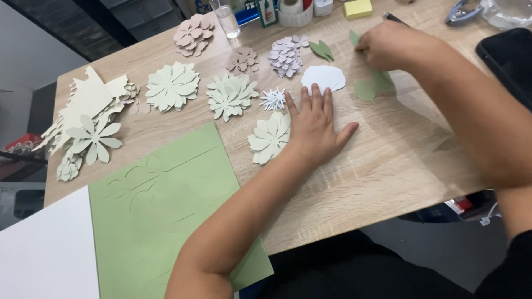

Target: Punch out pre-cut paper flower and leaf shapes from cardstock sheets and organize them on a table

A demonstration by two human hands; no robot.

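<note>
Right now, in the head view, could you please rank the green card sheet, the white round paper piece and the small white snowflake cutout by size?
1. green card sheet, though nearest the camera
2. white round paper piece
3. small white snowflake cutout

Single view only: head-worn camera, above the near edge of the wooden tabletop, looking steeply down and forward across it. Horizon tilted; the near edge runs diagonally from lower left up toward the right. Range close: both forearms enter from the bottom and right of frame, and the hands sit in the upper middle. Far edge of the tabletop is cut off along the top of frame. Floor shows at lower right and far left. No second view to compare.
</note>
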